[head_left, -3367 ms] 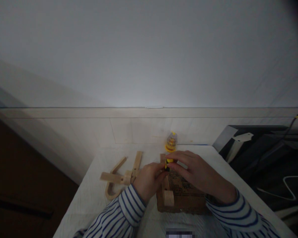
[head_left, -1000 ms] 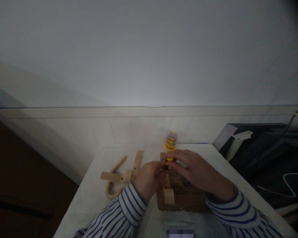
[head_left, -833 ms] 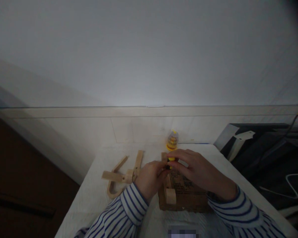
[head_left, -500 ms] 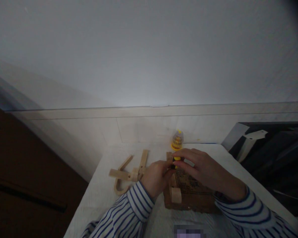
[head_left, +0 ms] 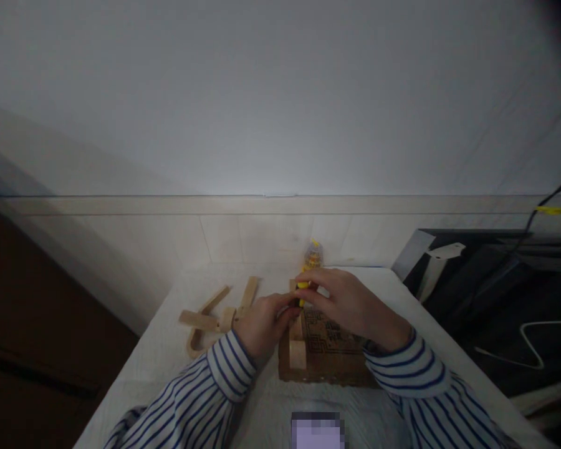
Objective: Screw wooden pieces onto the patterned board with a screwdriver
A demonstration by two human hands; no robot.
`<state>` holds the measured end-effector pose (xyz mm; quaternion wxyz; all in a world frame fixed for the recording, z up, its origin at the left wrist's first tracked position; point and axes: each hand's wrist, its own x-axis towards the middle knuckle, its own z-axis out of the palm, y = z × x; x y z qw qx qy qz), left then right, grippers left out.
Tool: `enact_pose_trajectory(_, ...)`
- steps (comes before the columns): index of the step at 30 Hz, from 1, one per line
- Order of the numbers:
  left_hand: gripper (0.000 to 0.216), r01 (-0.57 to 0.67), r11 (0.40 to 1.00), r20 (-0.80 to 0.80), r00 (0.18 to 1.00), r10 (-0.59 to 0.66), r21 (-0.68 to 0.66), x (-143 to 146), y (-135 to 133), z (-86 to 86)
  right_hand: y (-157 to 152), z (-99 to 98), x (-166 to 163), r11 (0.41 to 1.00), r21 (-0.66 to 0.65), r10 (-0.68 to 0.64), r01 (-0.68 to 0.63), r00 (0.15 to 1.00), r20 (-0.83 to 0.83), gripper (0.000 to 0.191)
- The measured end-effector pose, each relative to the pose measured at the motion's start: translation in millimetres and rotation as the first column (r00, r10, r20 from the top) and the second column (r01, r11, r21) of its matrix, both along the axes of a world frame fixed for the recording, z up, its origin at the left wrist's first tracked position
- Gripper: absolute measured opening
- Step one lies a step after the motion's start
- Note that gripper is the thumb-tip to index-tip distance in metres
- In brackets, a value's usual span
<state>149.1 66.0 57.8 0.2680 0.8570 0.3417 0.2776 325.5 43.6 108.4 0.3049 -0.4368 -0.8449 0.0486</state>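
Pinching a yellow-black handle (head_left: 302,285) between thumb (head_left: 316,299) and fingers (head_left: 314,275) (right hand (head_left: 343,302)).

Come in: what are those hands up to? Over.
Right hand: pinching small yellow-and-black tool. Left hand: at its black part, grip unclear. Wooden piece below, on brown block. Container behind, partly hidden.

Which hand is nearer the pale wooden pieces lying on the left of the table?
Left. The left hand is just to the right of the pale wooden pieces; the right hand is farther off, beyond the left one, above the brown block.
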Motion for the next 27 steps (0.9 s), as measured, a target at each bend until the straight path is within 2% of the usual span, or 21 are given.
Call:
enact_pose_trajectory(10, 0.027, -0.003, 1.000, -0.017, 1.000, 0.003, 0.001, -1, 0, 1.4, 4, -2.1, -4, 0.999, 0.036, -0.011, 0.009, 0.998, 0.067, 0.021)
enact_pose_trajectory(17, 0.022, -0.131, 0.990, -0.021, 0.991, 0.132, 0.046, 6, -2, -1.2, 1, -1.1, -10, 0.997, 0.072, -0.001, -0.007, 0.994, 0.108, 0.023)
enact_pose_trajectory(21, 0.014, -0.083, 0.995, -0.020, 0.996, 0.084, 0.051, 6, 3, -2.3, -2, 0.1, -12, 0.997, 0.071, 0.007, -0.016, 0.993, 0.118, 0.023)
enact_pose_trajectory(27, 0.017, -0.050, 0.998, -0.030, 0.998, 0.051, 0.039, 5, 4, -1.8, -3, 2.5, -11, 0.998, 0.056, -0.014, 0.008, 0.993, 0.115, 0.024)
